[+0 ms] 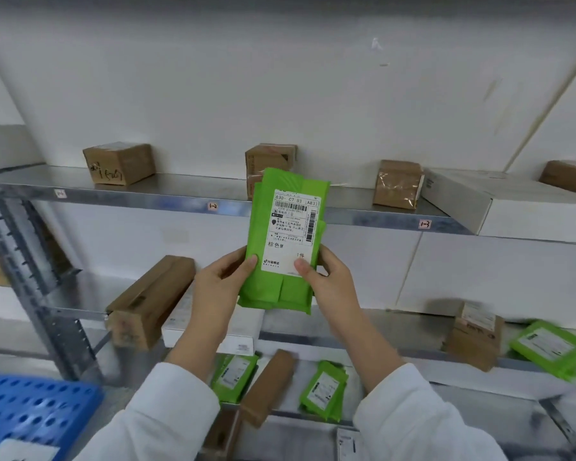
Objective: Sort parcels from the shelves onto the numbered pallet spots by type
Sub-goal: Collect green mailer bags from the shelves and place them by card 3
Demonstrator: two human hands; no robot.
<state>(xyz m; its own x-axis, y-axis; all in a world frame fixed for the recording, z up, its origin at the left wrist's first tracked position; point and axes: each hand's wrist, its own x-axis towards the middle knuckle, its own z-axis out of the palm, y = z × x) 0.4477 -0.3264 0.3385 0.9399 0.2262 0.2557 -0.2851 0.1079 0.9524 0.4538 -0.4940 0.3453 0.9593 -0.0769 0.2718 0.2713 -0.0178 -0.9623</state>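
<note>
A green plastic mailer bag (pixel 281 287) with a white shipping label is held upright in front of the metal shelves. My left hand (pixel 222 282) grips its lower left edge, thumb on the front. My right hand (pixel 330 281) grips its lower right edge, thumb on the label. Both arms wear white sleeves. A blue perforated pallet (pixel 30 407) lies at the lower left.
The upper shelf (pixel 180 194) carries brown boxes (pixel 120 163) and a flat white box (pixel 479 201). The middle shelf holds a long brown box (pixel 150 301), a white box, a small carton (pixel 476 337) and a green bag (pixel 549 349). Lower down lie more green bags (pixel 323 390) and a brown box.
</note>
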